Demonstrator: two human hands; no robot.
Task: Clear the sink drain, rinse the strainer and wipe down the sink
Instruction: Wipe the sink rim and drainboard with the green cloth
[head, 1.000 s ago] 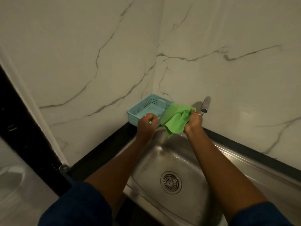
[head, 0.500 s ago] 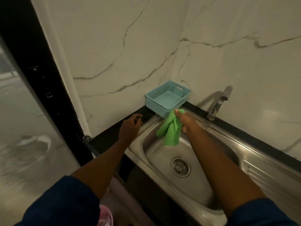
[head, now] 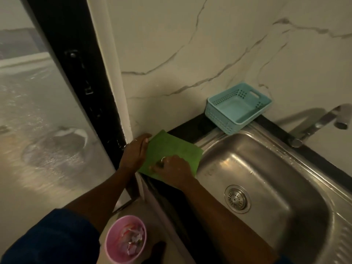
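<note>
A green cloth (head: pixel 171 149) lies spread flat on the black counter at the left end of the steel sink (head: pixel 285 164). My left hand (head: pixel 135 151) holds the cloth's left edge with fingers pinched on it. My right hand (head: pixel 171 169) presses down on the cloth's near part, fingers spread across it. The round metal strainer (head: pixel 237 198) sits in the drain at the bottom of the basin. The faucet (head: pixel 320 121) juts out from the wall at the far right.
A light blue plastic basket (head: pixel 219 114) stands in the counter corner behind the sink. A pink bin (head: pixel 114 244) with scraps in it stands on the floor below. A black door frame (head: pixel 80 82) and frosted glass lie to the left.
The cloth has gone from hanging bunched in my right hand over the basin to lying flat on the left counter. Both hands moved left onto it, and the view swung left.
</note>
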